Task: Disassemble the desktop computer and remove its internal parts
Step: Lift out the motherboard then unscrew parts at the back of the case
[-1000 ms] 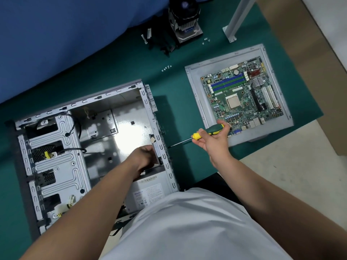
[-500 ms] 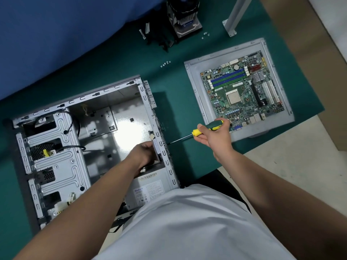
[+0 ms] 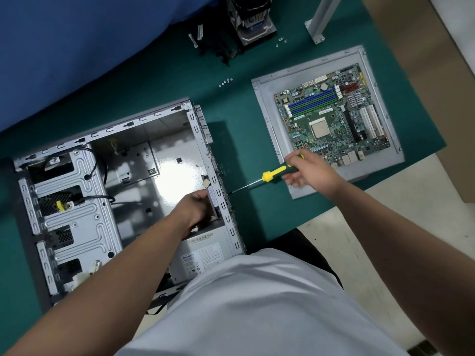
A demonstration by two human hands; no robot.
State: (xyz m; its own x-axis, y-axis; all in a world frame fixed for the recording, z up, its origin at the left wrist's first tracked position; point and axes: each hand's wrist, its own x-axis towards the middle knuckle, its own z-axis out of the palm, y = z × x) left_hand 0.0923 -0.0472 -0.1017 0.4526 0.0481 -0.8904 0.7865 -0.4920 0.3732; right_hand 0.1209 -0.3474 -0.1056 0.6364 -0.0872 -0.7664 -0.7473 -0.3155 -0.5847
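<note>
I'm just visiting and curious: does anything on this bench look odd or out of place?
Only small things: loose screws lie scattered on the green mat, and the motherboard rests on a removed case panel.

a computer repair or electronics workbench is suggested. a green anti-static mat [image 3: 159,80] is spread over the bench, an opened desktop case [image 3: 144,140] is laid on it, a bare motherboard [image 3: 331,116] is set on a removed side panel [image 3: 264,104], and loose screws [image 3: 225,82] and a cpu cooler [image 3: 253,16] are left nearby.
</note>
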